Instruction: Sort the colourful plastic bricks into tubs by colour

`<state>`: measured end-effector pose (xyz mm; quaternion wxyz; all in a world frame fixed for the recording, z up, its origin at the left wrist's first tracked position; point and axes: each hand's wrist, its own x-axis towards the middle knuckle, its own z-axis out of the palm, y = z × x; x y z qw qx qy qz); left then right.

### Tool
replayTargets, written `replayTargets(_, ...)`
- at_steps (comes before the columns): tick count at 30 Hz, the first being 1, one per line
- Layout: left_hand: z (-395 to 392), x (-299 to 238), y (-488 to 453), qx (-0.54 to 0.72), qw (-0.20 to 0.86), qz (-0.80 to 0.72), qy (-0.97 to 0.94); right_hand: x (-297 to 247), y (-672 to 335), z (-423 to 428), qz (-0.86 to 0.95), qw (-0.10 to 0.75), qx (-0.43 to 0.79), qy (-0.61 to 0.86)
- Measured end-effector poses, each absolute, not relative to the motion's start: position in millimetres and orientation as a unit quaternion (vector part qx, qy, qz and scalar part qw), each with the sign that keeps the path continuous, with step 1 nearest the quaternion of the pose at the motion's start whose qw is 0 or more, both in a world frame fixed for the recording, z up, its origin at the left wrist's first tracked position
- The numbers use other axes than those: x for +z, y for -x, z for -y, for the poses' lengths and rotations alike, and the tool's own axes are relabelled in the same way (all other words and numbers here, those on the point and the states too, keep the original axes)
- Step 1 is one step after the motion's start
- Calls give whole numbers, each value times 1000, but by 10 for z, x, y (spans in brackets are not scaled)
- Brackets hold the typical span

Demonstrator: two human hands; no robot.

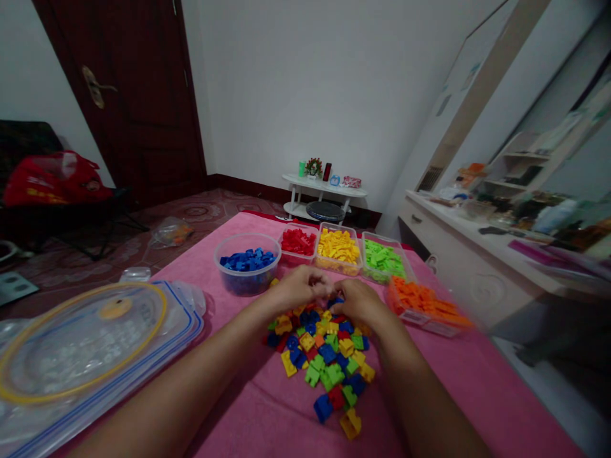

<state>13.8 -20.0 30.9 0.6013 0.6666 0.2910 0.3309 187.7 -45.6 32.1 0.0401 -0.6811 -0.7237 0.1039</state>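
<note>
A loose pile of mixed plastic building blocks (pixel 329 356) in blue, yellow, green, red and orange lies on the pink cloth. Over its far edge my left hand (pixel 305 286) is closed, fingers curled inward; whatever they hold is hidden. Close beside it, my right hand (pixel 357 298) bends its fingers down at the pile, a blue block (pixel 337 303) showing at the fingertips. Whether that block is gripped or just touched is unclear. Beyond the hands stand a round tub (pixel 245 284) of blue blocks and boxes of red (pixel 298 242), yellow (pixel 338 247) and green blocks (pixel 383 257).
An orange-block box (pixel 422 305) sits at the right side of the pink-covered table (pixel 248 407). At left lie clear zip bags and a lid with a yellow rim (pixel 160 305). A cluttered dresser (pixel 453 235) flanks the right; a white stand (pixel 324 186) is at the wall.
</note>
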Motion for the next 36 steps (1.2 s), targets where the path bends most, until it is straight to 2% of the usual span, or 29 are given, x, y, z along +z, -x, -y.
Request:
replayTargets(3, 210, 308, -45, 261, 378, -343, -819, 355, -1955, 434, 716, 49, 97, 689)
replayTargets(5, 231, 312, -12, 238, 302, -360, -850, 377, -1999, 427, 715, 64, 88, 691)
replayTargets(12, 356, 360, -27, 178, 195, -353, -898, 452, -1998, 441, 724, 97, 67, 680)
replayTargets(15, 387, 342, -43, 193, 184, -356, -896, 452, -1964, 460, 733, 86, 72, 671)
replayTargets(18, 352, 313, -39, 233, 231, -363, -872, 420, -1937, 471, 724, 57, 74, 683)
replayTargets(21, 258, 290, -36, 255, 322, -366, -835, 419, -1912, 465, 721, 86, 61, 685)
replayTargets(24, 166, 275, -71, 304, 482, -363, -737, 495, -1863, 462, 721, 192, 46, 665)
replayTargets(28, 132, 257, -144, 349, 736, -351, -462, 643, -1730, 510, 699, 388, 39, 599)
replayTargets(30, 141, 250, -167, 324, 826, -311, -340, 684, -1652, 548, 702, 431, 67, 563)
replayTargets(32, 157, 251, -182, 299, 877, -256, -274, 693, -1587, 581, 726, 418, 96, 537)
replayTargets(36, 205, 277, -210, 308, 900, -204, -229, 657, -1514, 611, 772, 365, 112, 508)
